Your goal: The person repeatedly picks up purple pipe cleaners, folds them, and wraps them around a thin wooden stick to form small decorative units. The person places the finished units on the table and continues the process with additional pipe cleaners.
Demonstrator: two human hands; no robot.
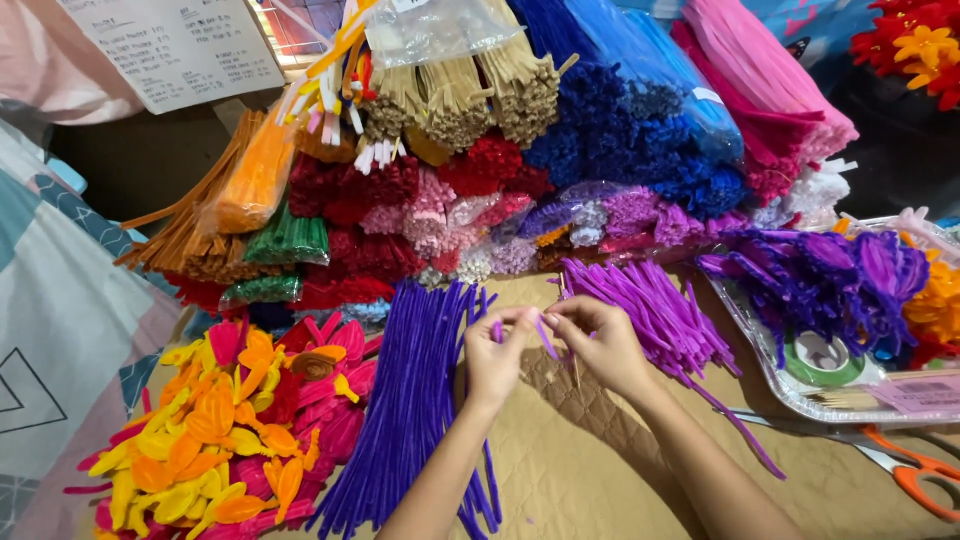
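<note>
Two hands: left hand (pixel 493 352) and right hand (pixel 598 340) meet above the tan table (pixel 590 470).
Fingers: both sets pinched together on a short purple stem piece (pixel 545 338), held between the hands.
Tray: clear plastic tray (pixel 770 380) at right holds bent purple stems (pixel 820 275) and a green tape roll (pixel 825 362).
Loose stock: long violet stems (pixel 410 400) just left of the hands; magenta-purple stems (pixel 655 310) just right.
Scissors: orange-handled scissors (pixel 915 470) near the tray.

One head-worn view only; the scene is seen from above, angled down and forward, close over the table (pixel 600 470), toward stacked bundles of pipe cleaners (pixel 520 150).
</note>
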